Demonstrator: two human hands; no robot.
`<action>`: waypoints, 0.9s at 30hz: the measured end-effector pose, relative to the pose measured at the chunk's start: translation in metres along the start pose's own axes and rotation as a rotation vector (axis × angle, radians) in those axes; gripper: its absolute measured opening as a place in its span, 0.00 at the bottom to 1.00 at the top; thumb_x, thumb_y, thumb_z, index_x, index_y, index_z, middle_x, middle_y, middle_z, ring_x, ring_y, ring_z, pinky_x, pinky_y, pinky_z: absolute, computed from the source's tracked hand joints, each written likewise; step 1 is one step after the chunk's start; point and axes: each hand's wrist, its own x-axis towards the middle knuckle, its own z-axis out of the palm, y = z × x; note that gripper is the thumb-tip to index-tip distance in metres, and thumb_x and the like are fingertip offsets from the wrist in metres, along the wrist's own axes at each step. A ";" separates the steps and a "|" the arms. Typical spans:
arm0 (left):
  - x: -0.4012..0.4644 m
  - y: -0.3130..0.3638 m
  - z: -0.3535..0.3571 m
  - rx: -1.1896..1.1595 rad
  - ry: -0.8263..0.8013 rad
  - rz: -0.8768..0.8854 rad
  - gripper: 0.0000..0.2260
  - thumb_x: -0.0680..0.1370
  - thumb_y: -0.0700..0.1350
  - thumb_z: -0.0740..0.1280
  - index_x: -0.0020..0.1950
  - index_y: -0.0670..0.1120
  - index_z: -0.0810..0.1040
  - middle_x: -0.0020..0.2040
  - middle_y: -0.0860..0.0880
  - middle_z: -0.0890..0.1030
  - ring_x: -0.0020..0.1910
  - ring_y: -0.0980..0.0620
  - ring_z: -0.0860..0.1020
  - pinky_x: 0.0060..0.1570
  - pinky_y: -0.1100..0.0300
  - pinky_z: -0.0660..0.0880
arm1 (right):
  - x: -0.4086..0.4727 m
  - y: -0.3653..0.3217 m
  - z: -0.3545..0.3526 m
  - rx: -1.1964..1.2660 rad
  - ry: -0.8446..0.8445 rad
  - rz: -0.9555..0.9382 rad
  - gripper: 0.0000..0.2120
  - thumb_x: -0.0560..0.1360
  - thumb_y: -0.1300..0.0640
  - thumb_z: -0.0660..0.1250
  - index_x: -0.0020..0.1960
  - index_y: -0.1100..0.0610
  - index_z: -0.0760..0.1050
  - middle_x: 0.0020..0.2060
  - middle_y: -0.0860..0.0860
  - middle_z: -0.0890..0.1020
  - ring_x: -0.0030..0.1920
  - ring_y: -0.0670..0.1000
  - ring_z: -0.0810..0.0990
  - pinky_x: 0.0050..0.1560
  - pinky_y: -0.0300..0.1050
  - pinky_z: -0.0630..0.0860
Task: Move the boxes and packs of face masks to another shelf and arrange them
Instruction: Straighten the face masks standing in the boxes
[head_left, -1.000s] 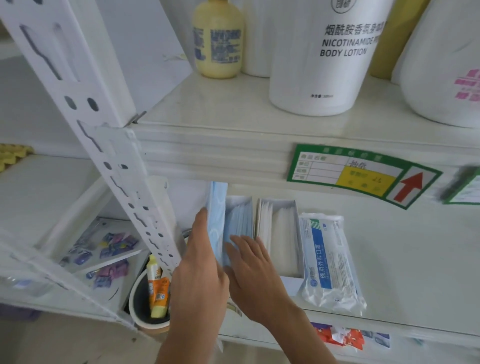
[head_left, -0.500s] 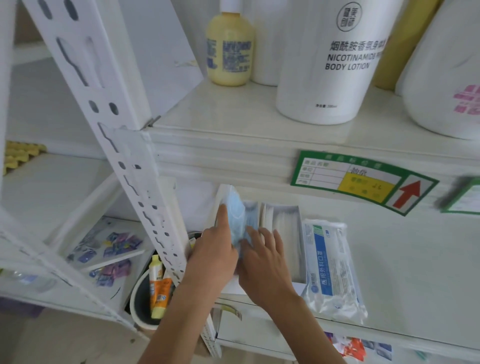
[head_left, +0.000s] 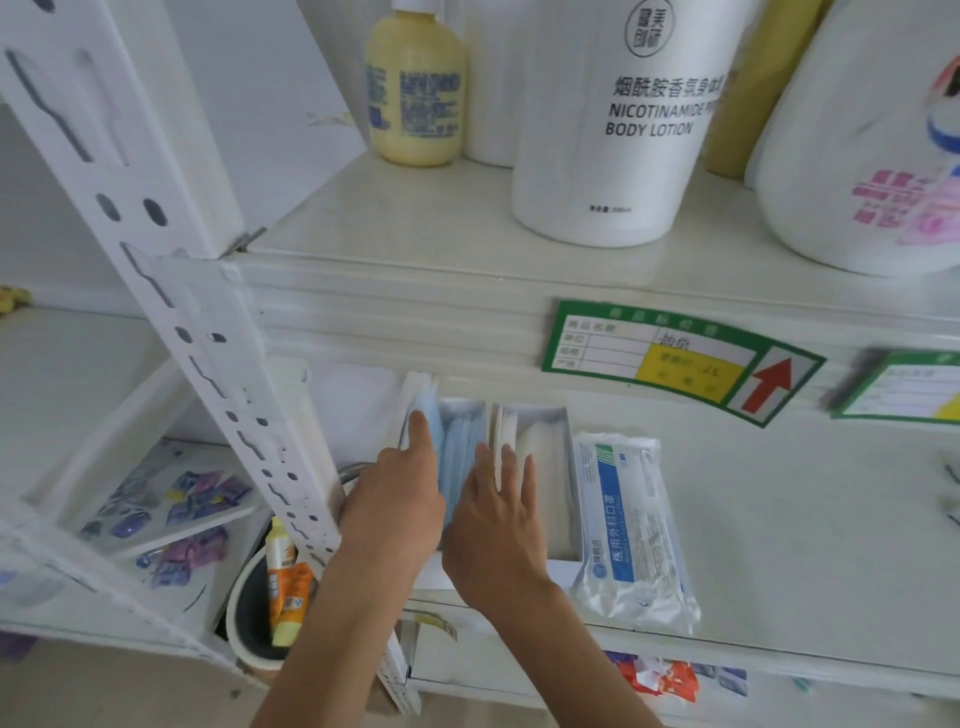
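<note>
White bottle (head_left: 618, 130) reads "NICOTINAMIDE BODY LOTION" (partly cut).

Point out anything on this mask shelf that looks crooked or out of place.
The sealed pack lies askew at the right of the two open boxes, its near end over the shelf edge. In the left box the blue masks lean loose, with the left hand and right hand on them. The white box sits straight.
</note>
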 end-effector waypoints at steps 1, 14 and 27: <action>0.000 0.000 0.002 -0.013 -0.015 0.012 0.31 0.80 0.41 0.61 0.78 0.51 0.48 0.49 0.43 0.79 0.46 0.42 0.81 0.42 0.49 0.78 | 0.001 -0.001 0.000 -0.015 -0.004 -0.018 0.32 0.82 0.50 0.57 0.81 0.62 0.53 0.82 0.61 0.44 0.80 0.65 0.36 0.77 0.66 0.33; 0.004 -0.008 0.022 -0.209 -0.085 0.053 0.32 0.80 0.41 0.60 0.80 0.54 0.48 0.58 0.44 0.78 0.52 0.46 0.79 0.52 0.49 0.77 | 0.016 -0.010 0.001 0.107 0.157 -0.010 0.12 0.70 0.49 0.66 0.50 0.52 0.70 0.37 0.49 0.75 0.53 0.60 0.72 0.57 0.60 0.60; -0.028 -0.019 0.047 -0.494 0.306 0.252 0.19 0.82 0.39 0.60 0.73 0.47 0.70 0.73 0.49 0.71 0.68 0.52 0.73 0.62 0.61 0.74 | 0.022 0.005 -0.002 0.313 0.411 -0.015 0.18 0.72 0.50 0.57 0.59 0.50 0.76 0.33 0.47 0.84 0.44 0.53 0.77 0.47 0.49 0.64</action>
